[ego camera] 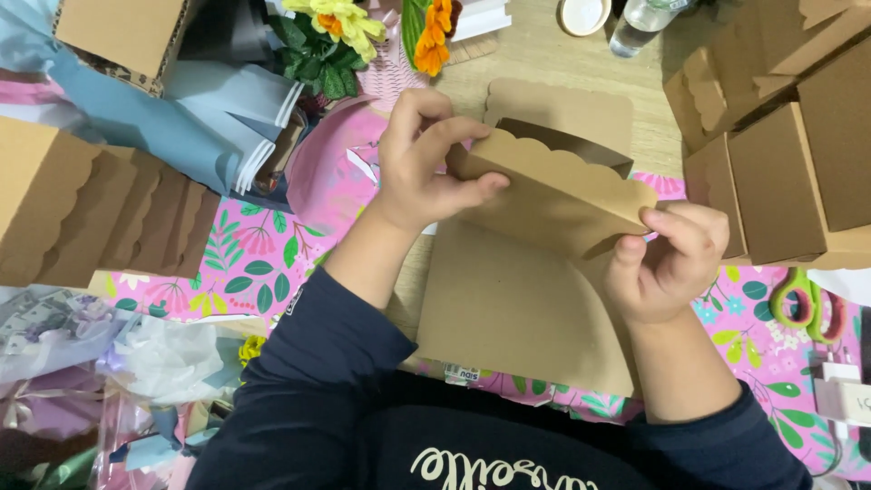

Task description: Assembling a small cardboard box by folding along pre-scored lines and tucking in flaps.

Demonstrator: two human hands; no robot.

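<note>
Kraft cardboard box [535, 263], half folded, sits at centre of frame on the wooden table [544, 54], partly over a pink floral-print sheet [263, 259]. Scalloped flap [553, 186] of the box is raised and tilted, running from upper left down to lower right between both hands. Left hand [422, 168] grips the flap's left end: thumb lies across the near face, fingers curl over the top edge behind it, so the cardboard is pinched between thumb and fingers. Right hand [667, 263] holds the flap's right corner: thumb and forefinger pressed together on the corner, other fingers curled in below. Flat panel of the box spreads out under the flap, between the two forearms, reaching toward the person's chest. Behind the flap a second scalloped panel and a dark open slot of the box show. Dark blue sleeves cover both arms.

Stack of folded kraft boxes [100, 213] with scalloped edges lies at left. More assembled kraft boxes [789, 136] stand at right, just beside the right hand. Green-and-pink scissors [803, 304] lie on the floral sheet at right. Artificial flowers [349, 32], yellow and orange, sit at top, near light blue paper sheets [181, 109]. Clear bottle [640, 23] stands at top right. Crumpled wrapping [109, 363] fills lower left.
</note>
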